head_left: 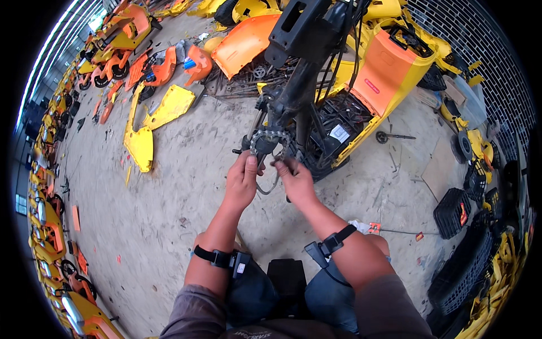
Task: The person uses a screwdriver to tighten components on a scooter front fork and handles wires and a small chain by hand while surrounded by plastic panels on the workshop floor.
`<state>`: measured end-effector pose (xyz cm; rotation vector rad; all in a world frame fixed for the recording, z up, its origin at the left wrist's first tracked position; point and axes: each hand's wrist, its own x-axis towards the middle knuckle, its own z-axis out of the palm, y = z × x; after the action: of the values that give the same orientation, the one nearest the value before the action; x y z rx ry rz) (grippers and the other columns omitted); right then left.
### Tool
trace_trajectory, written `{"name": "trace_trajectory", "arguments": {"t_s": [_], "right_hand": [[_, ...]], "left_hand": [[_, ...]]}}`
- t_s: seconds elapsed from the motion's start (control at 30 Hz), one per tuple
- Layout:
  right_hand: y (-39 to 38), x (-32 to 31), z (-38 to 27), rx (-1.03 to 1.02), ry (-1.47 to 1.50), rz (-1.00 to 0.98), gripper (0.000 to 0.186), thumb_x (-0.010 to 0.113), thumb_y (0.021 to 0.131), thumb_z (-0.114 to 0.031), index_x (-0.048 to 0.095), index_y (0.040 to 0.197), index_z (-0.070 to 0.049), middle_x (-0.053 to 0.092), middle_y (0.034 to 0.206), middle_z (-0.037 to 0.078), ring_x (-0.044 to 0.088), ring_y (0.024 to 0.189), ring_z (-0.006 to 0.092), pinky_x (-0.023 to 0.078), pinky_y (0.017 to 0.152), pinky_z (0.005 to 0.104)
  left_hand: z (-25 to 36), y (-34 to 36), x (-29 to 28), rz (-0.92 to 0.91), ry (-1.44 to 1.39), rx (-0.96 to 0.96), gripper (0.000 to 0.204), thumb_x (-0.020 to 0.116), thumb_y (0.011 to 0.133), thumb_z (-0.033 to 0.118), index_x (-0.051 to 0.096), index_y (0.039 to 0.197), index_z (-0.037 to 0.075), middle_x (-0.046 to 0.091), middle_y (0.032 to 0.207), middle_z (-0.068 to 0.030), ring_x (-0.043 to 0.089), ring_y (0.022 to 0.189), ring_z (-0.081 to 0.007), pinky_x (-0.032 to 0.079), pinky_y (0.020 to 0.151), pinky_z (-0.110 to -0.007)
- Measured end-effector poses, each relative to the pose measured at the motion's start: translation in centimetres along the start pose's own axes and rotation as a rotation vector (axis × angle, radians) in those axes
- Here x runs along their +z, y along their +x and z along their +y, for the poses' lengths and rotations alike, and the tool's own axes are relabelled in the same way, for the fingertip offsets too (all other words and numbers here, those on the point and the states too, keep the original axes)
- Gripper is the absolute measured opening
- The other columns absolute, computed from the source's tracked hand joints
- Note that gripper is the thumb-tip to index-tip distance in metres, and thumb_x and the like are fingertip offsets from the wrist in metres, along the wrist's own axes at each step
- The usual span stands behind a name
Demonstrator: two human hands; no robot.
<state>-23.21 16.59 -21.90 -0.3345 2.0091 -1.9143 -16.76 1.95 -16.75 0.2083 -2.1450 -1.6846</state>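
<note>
A black bike frame (pixel 299 93) stands tilted in front of me, with a round sprocket area at its lower end. A drive chain (pixel 270 134) curves over this end, and a slack loop of it hangs below, between my hands. My left hand (pixel 244 176) pinches the chain on the left side, thumb on top. On the other side my right hand (pixel 294 178) has its fingers closed round the chain's right run. The fingertips of both hands partly hide the links they hold.
An orange and yellow body shell (pixel 375 85) with dark parts inside stands right of the frame. Yellow panels (pixel 148 127) lie on the concrete floor to the left. Metal rods (pixel 240 85) are heaped behind. Black plastic crates (pixel 451 212) and scrap line the right; scooters line the left.
</note>
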Motion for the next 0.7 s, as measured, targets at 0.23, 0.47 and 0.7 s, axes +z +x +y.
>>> {"name": "trace_trajectory", "arguments": {"t_s": [0.23, 0.47, 0.7], "right_hand": [[1.3, -1.3, -1.5, -0.151, 0.116, 0.175, 0.032, 0.064, 0.100, -0.031, 0.070, 0.106, 0.000, 0.072, 0.091, 0.004, 0.061, 0.083, 0.0099, 0.049, 0.078, 0.0274], [1.1, -1.7, -2.1, -0.084, 0.018, 0.072, 0.031, 0.064, 0.099, -0.030, 0.069, 0.103, 0.000, 0.073, 0.091, 0.006, 0.063, 0.086, 0.0124, 0.049, 0.081, 0.0293], [1.1, -0.5, -0.9, -0.081, 0.043, 0.078, 0.029, 0.063, 0.100, -0.029, 0.067, 0.106, -0.001, 0.074, 0.092, 0.006, 0.064, 0.085, 0.0136, 0.049, 0.081, 0.0303]], "left_hand": [[0.7, 0.4, 0.7, 0.093, 0.036, -0.118, 0.052, 0.034, 0.110, 0.041, 0.059, 0.090, 0.001, 0.060, 0.075, -0.0046, 0.056, 0.068, -0.0130, 0.046, 0.065, -0.029], [0.1, 0.4, 0.5, 0.090, -0.001, -0.097, 0.048, 0.040, 0.108, 0.041, 0.061, 0.092, 0.002, 0.061, 0.074, -0.0037, 0.056, 0.066, -0.0117, 0.047, 0.062, -0.028], [0.2, 0.3, 0.5, 0.071, 0.034, -0.059, 0.042, 0.046, 0.106, 0.039, 0.061, 0.098, 0.001, 0.064, 0.076, -0.0051, 0.059, 0.067, -0.0120, 0.049, 0.063, -0.028]]}}
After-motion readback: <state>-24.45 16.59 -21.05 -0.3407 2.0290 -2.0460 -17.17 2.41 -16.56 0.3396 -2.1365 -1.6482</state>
